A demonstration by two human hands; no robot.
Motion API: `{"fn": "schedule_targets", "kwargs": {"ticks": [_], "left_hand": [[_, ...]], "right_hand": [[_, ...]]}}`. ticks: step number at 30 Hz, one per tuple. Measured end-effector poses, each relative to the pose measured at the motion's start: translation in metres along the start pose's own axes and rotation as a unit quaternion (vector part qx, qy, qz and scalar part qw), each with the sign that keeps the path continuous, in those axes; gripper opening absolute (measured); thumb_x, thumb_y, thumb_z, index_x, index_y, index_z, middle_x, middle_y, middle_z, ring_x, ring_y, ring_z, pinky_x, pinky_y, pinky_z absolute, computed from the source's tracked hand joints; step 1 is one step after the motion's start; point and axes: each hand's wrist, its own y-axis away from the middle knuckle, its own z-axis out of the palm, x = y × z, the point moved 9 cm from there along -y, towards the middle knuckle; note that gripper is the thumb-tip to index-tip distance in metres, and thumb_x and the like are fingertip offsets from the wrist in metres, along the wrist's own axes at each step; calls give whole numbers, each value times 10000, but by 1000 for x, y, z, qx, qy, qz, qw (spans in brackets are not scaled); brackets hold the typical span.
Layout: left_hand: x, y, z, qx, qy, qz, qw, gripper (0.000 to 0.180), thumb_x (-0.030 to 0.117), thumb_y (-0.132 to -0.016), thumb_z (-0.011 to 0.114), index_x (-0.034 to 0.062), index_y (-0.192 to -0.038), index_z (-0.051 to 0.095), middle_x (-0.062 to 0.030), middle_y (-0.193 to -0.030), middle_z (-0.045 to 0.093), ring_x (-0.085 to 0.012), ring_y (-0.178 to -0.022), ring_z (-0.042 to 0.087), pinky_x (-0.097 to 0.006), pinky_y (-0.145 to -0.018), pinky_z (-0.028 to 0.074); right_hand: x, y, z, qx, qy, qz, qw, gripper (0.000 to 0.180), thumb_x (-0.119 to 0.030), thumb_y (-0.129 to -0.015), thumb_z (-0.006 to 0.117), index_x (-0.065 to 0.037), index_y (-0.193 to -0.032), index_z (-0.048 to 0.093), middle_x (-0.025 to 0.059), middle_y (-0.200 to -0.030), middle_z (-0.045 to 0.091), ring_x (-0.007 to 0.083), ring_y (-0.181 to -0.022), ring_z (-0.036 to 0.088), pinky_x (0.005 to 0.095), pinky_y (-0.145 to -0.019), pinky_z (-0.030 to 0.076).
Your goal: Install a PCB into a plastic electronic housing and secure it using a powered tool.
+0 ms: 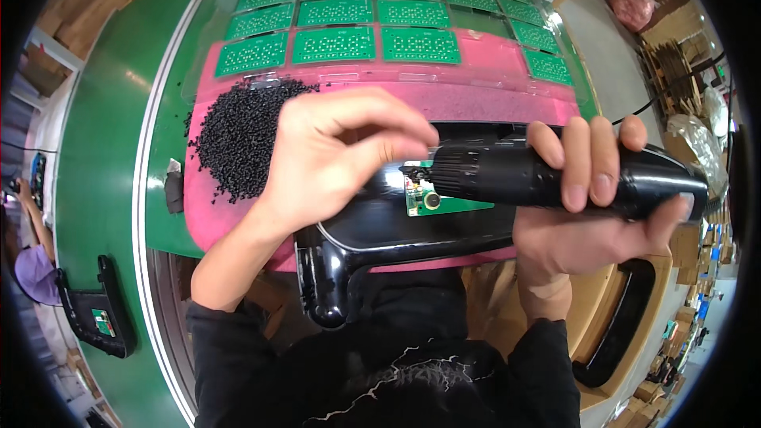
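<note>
My right hand [590, 182] is wrapped round a black electric screwdriver [507, 178] with a ribbed collar, its front end towards the left. Beneath that end lies a green circuit board [452, 208] with a round component, set in a glossy black plastic housing [380, 226]. My left hand [325, 154] hovers over the housing, thumb and forefinger pinched together beside the screwdriver's front end. Whatever is between those fingertips is too small to make out. Left of this hand, a heap of tiny black screws [242, 135] is piled on the pink mat [202, 226].
Clear trays with rows of green circuit boards [333, 43] stand beyond the mat. On the green surface at left lies another black housing [95, 317] with a board, near another person's arm [36, 214]. A cardboard box [587, 309] holding a black part is at lower right.
</note>
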Motion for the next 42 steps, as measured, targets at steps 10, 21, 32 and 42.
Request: {"fn": "schedule_targets", "kwargs": {"ticks": [10,21,32,42], "left_hand": [[-48,-12,-38,81,39,-119,989,115,-24,-853,665,-23,-957,715,-79,-878,713,-121,-799,666,-250,-745,546],[-46,2,14,-111,72,-200,971,181,-90,-771,724,-39,-940,682,-93,-857,711,-124,-812,685,-234,-731,553],[-38,1,15,-111,149,-169,968,167,-127,-739,730,-51,-882,688,-137,-862,711,-177,-795,705,-275,-733,584],[-55,0,20,-131,41,-206,969,201,-98,-811,655,-52,-1005,638,-116,-842,705,-174,-779,706,-256,-623,570]], "right_hand": [[94,25,-14,25,94,152,984,345,-321,-811,644,-111,-1045,500,24,-750,500,181,-710,492,371,-818,392],[-29,2,22,-55,84,-114,988,347,-359,-780,691,-118,-895,469,-55,-581,508,57,-465,484,225,-537,418],[-30,0,18,-34,69,-119,990,340,-341,-759,709,-120,-878,479,-47,-565,527,54,-440,496,203,-513,439],[-34,-14,12,-76,136,-59,986,386,-352,-783,718,-98,-935,471,-31,-615,528,69,-484,485,236,-553,412]]}}
